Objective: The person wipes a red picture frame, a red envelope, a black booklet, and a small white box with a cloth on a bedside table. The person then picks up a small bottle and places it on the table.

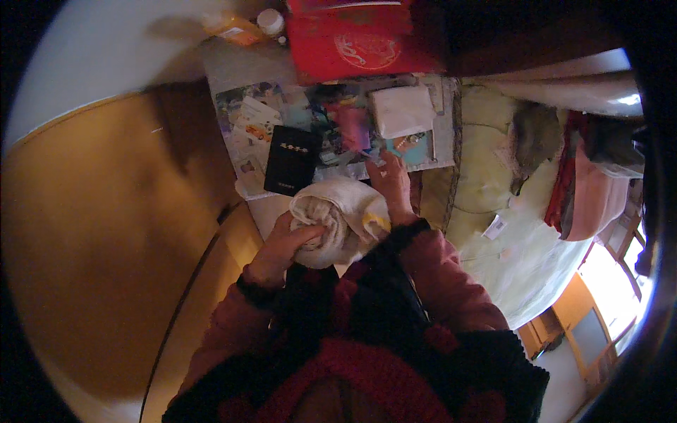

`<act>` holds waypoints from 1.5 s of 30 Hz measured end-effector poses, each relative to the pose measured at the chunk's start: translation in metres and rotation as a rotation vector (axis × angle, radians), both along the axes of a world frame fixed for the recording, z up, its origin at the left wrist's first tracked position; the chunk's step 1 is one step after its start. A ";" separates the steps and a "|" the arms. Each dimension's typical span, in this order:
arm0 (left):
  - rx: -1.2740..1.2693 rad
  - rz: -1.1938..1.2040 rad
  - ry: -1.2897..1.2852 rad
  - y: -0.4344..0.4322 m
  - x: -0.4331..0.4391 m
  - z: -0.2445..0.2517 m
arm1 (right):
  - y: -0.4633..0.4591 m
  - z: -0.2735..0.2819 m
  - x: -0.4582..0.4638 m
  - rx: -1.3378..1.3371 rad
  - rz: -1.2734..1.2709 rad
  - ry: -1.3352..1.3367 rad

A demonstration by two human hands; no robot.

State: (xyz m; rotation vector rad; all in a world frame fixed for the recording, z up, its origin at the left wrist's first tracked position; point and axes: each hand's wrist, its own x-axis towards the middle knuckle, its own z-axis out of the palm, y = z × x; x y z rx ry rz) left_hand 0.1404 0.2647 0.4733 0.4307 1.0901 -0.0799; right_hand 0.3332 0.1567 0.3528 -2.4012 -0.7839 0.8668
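Note:
My left hand (pixel 277 248) grips a rolled white towel (pixel 346 209) with a small yellow patch, held in front of my body. Just beyond the towel, my right hand (pixel 392 182) reaches to the near edge of a cluttered tabletop (pixel 444 150). Its fingertips are by a small pale item that is too blurred to name, and whether they pinch it is unclear. Beyond those fingers lies a pink packet (pixel 353 127). A white soft packet (pixel 403 111) sits to its right. On the left, a black booklet (pixel 292 158) bearing writing lies flat near the edge.
A red bag or box (pixel 365 50) with a round emblem stands at the back. An orange packet (pixel 240 30) and a white-capped container (pixel 271 22) are behind left. To the right is a bed with a pale green cover (pixel 484 180) and folded textiles (pixel 595 190). A wooden panel (pixel 106 238) fills the left.

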 end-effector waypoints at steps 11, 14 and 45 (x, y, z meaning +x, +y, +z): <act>-0.060 0.129 0.025 0.014 -0.045 0.005 | 0.046 -0.061 -0.025 -0.103 -0.192 -0.254; 0.003 0.110 -0.073 0.012 -0.045 0.007 | 0.044 -0.050 -0.019 0.089 -0.266 0.150; 0.514 0.183 -0.417 0.022 0.010 0.013 | -0.010 0.132 -0.052 0.363 -0.389 1.513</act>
